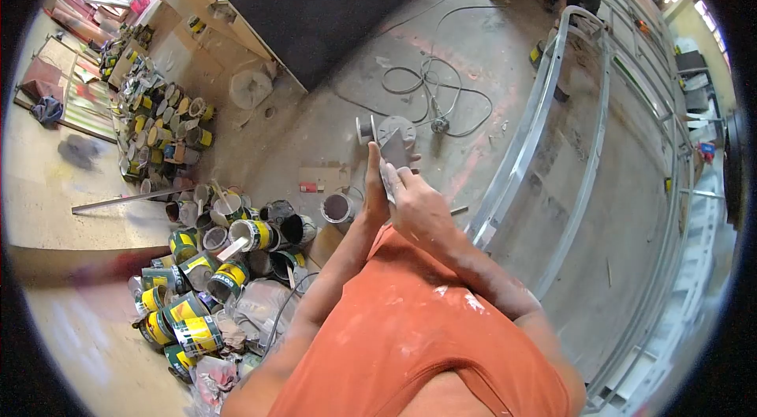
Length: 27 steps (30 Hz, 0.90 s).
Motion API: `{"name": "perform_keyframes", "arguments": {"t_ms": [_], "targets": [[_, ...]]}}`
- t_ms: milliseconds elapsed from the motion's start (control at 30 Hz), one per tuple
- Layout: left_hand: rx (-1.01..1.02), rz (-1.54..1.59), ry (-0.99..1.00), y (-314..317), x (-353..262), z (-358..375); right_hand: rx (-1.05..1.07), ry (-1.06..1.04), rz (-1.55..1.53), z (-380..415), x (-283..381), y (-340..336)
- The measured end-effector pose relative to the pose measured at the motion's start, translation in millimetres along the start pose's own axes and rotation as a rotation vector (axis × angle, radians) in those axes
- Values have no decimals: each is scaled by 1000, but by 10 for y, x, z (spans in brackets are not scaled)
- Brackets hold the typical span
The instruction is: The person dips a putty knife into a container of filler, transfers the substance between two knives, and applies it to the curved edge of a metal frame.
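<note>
My right hand [418, 204] is closed on a flat grey piece [396, 150], which looks like a blade or a sheet. Close beside it, my left hand [375, 184] is raised with the thumb up, and fingertips show past the right side of the grey piece. What it grips is mostly hidden. A round, pale grey disc with small holes [397, 128] appears just beyond the hands. Left of this disc is a white spool-like thing [365, 129]. Whether either one is held cannot be made out.
Paint buckets [229, 279] crowd the lower left; more stand behind [162, 129]. An open bucket [337, 208] is near my left arm. Cable [426, 84] loops across the floor. Metal frames [512, 157] run along the right. A dark panel [339, 3] stands ahead. Two people are at the upper right.
</note>
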<state>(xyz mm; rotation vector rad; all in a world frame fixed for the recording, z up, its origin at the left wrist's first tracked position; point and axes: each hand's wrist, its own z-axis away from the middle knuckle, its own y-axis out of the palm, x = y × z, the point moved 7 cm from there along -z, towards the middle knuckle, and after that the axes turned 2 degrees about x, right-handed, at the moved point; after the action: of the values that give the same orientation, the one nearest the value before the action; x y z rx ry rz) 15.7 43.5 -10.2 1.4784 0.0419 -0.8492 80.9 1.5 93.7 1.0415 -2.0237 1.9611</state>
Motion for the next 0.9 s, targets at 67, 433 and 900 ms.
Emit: {"name": "perform_keyframes", "arguments": {"t_ms": [67, 433, 900], "targets": [[-91, -71, 67, 44, 124, -41, -58, 57, 1, -115, -295, 81], [-99, -301, -37, 78, 364, -64, -179, 407, -261, -12, -740, -132], [-136, -589, -176, 213, 598, -67, -260, 536, -403, 258, -1177, -167]]}}
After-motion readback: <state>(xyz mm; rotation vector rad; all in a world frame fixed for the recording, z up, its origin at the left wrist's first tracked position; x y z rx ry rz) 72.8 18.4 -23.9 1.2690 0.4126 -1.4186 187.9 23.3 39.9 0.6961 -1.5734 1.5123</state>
